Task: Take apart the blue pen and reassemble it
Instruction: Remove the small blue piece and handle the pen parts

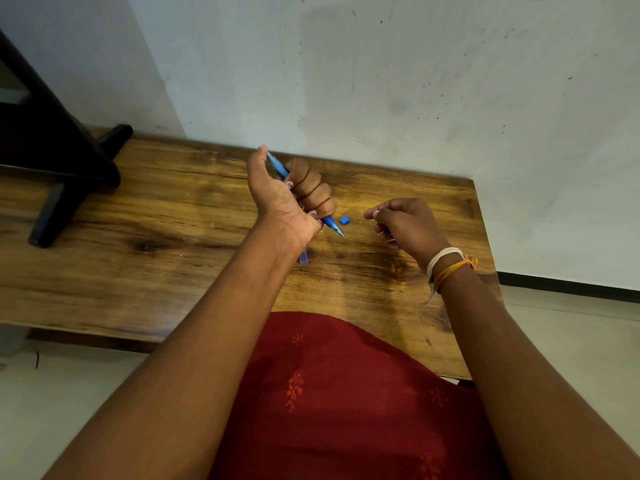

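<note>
Risking loss: small blue plastic cap lies loose on wooden counter; left hand grip fisted round slim blue plastic pen, right hand curled, contents untellable

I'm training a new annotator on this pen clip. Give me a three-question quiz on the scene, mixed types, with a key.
1. True or false: the left hand is wrapped around the blue pen.
2. Multiple choice: the small blue piece on the wooden table lies A) between the two hands, B) by the black stand, C) in the right hand.
3. Fill in: the pen's tip points toward the ___ hand.

Key: 1 true; 2 A; 3 right.
</note>
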Available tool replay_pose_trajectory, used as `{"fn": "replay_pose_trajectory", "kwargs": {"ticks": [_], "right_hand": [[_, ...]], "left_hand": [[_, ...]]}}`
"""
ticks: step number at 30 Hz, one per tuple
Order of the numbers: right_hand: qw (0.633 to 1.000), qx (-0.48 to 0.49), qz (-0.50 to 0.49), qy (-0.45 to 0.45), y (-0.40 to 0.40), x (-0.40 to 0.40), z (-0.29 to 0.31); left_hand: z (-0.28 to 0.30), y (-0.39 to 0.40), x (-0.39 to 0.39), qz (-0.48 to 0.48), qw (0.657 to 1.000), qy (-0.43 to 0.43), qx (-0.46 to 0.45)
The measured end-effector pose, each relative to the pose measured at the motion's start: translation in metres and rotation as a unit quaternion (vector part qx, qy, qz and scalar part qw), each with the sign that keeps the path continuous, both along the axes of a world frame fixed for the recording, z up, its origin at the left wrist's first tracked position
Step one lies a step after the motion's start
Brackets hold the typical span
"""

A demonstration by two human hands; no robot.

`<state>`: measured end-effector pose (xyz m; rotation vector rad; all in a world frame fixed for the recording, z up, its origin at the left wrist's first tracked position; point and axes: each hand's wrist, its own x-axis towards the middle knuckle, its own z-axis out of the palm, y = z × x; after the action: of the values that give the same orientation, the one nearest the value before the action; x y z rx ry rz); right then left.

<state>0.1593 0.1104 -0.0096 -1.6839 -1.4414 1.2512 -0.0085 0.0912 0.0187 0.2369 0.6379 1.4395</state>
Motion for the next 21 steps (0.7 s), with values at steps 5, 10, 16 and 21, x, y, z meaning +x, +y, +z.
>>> {"fn": "replay_pose_trajectory", "kwargs": {"ticks": [5, 10, 16, 21], "right_hand": [[1.0, -0.002, 0.002, 0.003, -0.0005, -0.0002, 0.0014], [1.0, 0.002, 0.002, 0.0, -0.0009, 0.0003, 0.0006], [1.0, 0.008, 0.005, 0.001, -0.0005, 0.0, -0.0006], [1.0, 0.01, 0.007, 0.004, -0.0007, -0.0001, -0.0007]], "left_hand": [[-0.0005, 0.0004, -0.0009, 0.01, 1.0, -0.011, -0.004], [-0.0007, 0.0003, -0.0039, 0.025, 0.999, -0.021, -0.008], [-0.0008, -0.0001, -0.0034, 0.025, 0.999, -0.02, -0.011], [0.0, -0.0002, -0.0034, 0.023, 1.0, -0.015, -0.006]]}}
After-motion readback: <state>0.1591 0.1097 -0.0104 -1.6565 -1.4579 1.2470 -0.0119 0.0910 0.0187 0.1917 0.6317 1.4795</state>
